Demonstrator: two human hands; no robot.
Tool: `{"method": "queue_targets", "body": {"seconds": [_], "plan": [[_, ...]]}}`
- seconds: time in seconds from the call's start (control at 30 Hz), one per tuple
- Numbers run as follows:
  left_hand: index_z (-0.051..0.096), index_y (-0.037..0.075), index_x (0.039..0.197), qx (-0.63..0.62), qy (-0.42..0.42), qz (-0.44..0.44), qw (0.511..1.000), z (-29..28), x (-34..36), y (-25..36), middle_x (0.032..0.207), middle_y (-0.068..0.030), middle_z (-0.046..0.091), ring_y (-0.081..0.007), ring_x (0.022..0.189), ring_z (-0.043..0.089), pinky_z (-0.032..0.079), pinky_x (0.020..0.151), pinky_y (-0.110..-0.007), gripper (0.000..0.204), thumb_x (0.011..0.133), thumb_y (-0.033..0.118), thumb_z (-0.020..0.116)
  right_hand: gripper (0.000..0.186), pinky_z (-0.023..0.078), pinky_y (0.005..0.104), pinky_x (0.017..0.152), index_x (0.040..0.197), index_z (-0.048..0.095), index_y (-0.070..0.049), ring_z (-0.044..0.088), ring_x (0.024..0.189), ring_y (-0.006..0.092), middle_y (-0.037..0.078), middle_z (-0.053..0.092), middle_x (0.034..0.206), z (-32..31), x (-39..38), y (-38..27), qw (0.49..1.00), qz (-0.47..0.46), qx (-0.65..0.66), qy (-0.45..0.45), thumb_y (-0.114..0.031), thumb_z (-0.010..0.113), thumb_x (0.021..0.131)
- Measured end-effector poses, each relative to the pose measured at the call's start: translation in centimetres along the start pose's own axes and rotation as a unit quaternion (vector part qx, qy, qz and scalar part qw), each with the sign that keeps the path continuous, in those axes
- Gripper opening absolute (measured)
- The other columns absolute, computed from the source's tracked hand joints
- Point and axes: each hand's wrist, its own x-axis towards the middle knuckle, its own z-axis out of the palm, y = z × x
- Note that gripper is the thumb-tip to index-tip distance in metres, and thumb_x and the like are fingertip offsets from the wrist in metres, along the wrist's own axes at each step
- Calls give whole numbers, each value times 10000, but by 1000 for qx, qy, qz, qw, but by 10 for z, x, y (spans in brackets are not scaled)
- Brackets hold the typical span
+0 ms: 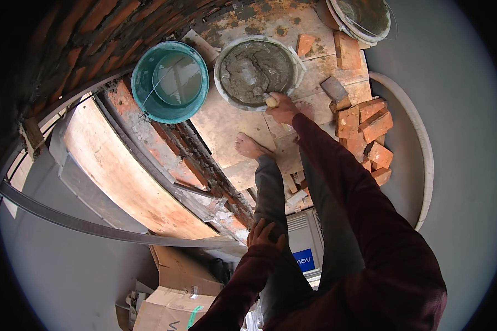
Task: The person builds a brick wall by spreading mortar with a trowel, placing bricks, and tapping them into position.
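Note:
My right hand [284, 109] is closed around the wooden handle of a trowel [271, 101] at the near rim of a mortar bucket [220, 87]. The trowel's blade reaches into the wet grey mortar [243, 60] and is mostly covered by it. On my left knee lies my left hand [265, 236], its fingers spread over the trouser leg and nothing in it. Left of the mortar stands a teal bucket [139, 83] with cloudy water inside and a thin wire handle across it.
Loose bricks [374, 127] are piled along the right edge of the board platform [226, 129]. Another bucket [364, 22] stands at the far right. A brick wall [105, 33] rises at the far left, and a cardboard box [176, 303] is low at left. My bare feet are on the boards.

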Motion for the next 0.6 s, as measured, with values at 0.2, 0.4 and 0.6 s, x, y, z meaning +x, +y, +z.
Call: {"method": "queue_targets", "body": {"seconds": [0.2,0.4,0.6], "plan": [[599,119,1254,6,14,7,1000,-14,2,-4,1426,-151,446,-354,1367,345,298,1129,-448,616,718,383,754,668,466,318,522,1378,418,50,570,578,153,120,621,849,-37,-36,-9,999,3,30,-33,-130,684,793],[510,111,1342,-6,37,37,999,-23,12,-25,1394,-163,470,-331,1321,413,309,1119,-452,740,719,439,740,705,464,302,427,1439,371,-26,533,466,133,75,599,682,-97,-138,-43,996,-55,-13,-69,-123,662,804],[308,5,1455,23,-40,71,996,-58,-12,-45,1372,-242,488,-400,1255,491,367,1077,-418,762,900,447,585,424,461,297,456,1185,550,-50,556,498,110,72,603,716,-221,-373,-268,970,-25,-106,-216,-69,656,775]]}}
